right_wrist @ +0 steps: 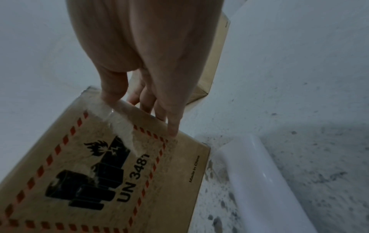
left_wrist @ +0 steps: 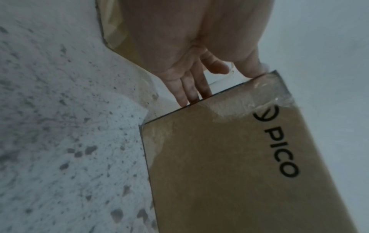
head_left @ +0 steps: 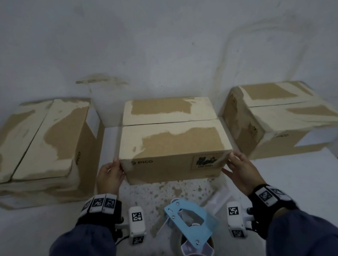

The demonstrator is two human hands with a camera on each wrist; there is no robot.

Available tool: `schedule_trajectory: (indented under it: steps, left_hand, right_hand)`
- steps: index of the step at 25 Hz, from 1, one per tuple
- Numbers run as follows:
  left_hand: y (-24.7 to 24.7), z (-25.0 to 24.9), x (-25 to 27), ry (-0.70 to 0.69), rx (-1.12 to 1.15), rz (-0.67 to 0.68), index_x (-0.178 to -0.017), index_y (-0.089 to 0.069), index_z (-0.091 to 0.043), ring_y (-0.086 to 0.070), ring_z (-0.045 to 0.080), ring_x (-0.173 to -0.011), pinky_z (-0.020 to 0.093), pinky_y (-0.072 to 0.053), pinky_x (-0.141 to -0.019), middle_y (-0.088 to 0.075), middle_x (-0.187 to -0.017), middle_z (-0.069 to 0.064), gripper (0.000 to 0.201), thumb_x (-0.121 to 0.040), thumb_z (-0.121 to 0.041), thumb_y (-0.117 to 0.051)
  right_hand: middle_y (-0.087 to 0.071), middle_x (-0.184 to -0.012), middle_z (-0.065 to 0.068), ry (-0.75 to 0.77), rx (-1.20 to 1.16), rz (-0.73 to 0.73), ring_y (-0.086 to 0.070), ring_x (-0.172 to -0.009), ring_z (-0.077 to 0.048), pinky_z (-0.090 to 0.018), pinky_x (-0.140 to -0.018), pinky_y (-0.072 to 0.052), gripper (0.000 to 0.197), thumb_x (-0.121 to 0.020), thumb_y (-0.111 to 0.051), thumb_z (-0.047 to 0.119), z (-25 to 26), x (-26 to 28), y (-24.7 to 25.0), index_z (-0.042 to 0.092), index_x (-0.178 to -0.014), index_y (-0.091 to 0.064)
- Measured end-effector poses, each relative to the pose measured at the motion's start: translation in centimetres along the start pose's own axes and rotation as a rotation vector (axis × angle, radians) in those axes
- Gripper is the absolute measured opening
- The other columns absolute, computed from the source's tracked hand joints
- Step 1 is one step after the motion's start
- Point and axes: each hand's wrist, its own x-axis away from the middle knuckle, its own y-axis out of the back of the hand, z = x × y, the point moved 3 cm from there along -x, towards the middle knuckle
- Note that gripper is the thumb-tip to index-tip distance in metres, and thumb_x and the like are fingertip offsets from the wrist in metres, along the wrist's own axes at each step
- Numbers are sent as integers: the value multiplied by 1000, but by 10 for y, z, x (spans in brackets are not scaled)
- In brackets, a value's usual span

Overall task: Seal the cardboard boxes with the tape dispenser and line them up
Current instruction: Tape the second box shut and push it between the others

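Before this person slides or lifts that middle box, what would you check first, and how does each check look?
1. Left hand on the middle box: ok, straight fingers lie against its left side.
2. Right hand on it: ok, fingers lie flat against the right side.
3. Top seam taped: cannot tell; the flaps lie closed.
4. Gaps to the left box and right box: ok, space on both sides.
5. Tape dispenser out of the way: ok, it lies nearer the person than the box, untouched.
6. Boxes lined up: not ok, the outer two sit angled.
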Motion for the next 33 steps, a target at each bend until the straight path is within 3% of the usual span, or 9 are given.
schedule_trajectory:
  steps: [4, 11, 15, 18, 20, 23, 26, 31, 33]
  left_hand:
    - [-4, -3, 6, 20, 8, -30, -75, -56, -16, -55, 16, -74, 25, -46, -69, -58, -79, 5, 22, -95, -25, -54]
    - [-7, -10, 8, 4, -100, -215, -88, -66, -11, -65, 23, -83, 30, -52, -72, -67, -87, 10, 13, -89, -23, -62]
    - [-7, -16, 8, -9, -181, -283, -72, -69, -17, -67, 33, -95, 45, -53, -92, -68, -85, 10, 26, -79, -41, -61]
    - [-15, -27, 16, -41, -234, -283, -59, -62, -8, -62, 26, -71, 35, -52, -74, -59, -66, 9, 49, -77, -54, -61]
    - [-22, -32, 26, -143, -424, -225, -54, -51, 0, -41, 22, -55, 28, -36, -60, -42, -53, 9, 58, -79, -50, -66]
    - [-30, -39, 32, -246, -611, -147, -50, -44, -9, -35, 21, -55, 27, -31, -63, -36, -47, 3, 50, -83, -40, -66]
    - [-33, -38, 33, -295, -588, -139, -88, -62, -9, -47, 17, -84, 28, -37, -78, -50, -71, -7, 23, -90, -32, -60]
    - [-33, -23, 33, -315, -569, -128, -104, -61, 6, -57, 28, -91, 29, -39, -71, -60, -88, 15, 42, -94, -33, -52]
    - [-31, -22, 35, -285, -507, -169, -117, -62, 2, -59, 24, -96, 31, -45, -86, -65, -97, 12, 44, -91, -33, -58]
  right_hand:
    - [-60, -93, 0, -47, 18, -169, -56, -99, -19, -55, -91, -35, 22, -97, -43, 15, -1, 0, 0, 23, -78, -39]
    - [-62, -81, -4, 229, 225, -403, -63, -91, -27, -31, -67, -45, 22, -88, -54, 6, 8, 9, -8, 24, -76, -50]
    - [-67, -91, -12, 304, 370, -438, -65, -95, -32, -40, -81, -52, 25, -89, -49, 5, 6, 9, -10, 23, -75, -59]
    - [-69, -97, -11, 263, 315, -449, -64, -99, -29, -42, -85, -52, 22, -85, -49, 13, 2, 10, -13, 23, -77, -66]
    - [-68, -99, -8, 312, 361, -472, -61, -98, -25, -41, -90, -50, 21, -91, -50, 24, 4, 18, -19, 17, -90, -69]
    - [-58, -91, -5, 388, 475, -449, -51, -89, -20, -29, -81, -39, 32, -98, -42, 30, 7, 31, -36, 6, -101, -64]
    - [-55, -87, -3, 403, 524, -407, -48, -86, -20, -28, -78, -35, 29, -99, -39, 32, 6, 34, -44, 11, -94, -59]
    - [-47, -62, -8, 347, 502, -459, -42, -61, -18, -29, -59, -34, 52, -91, -55, 41, 15, 19, -30, -7, -70, -55]
    - [-43, -60, -11, 350, 481, -464, -38, -58, -18, -28, -58, -33, 54, -89, -59, 40, 17, 19, -27, -9, -67, -54]
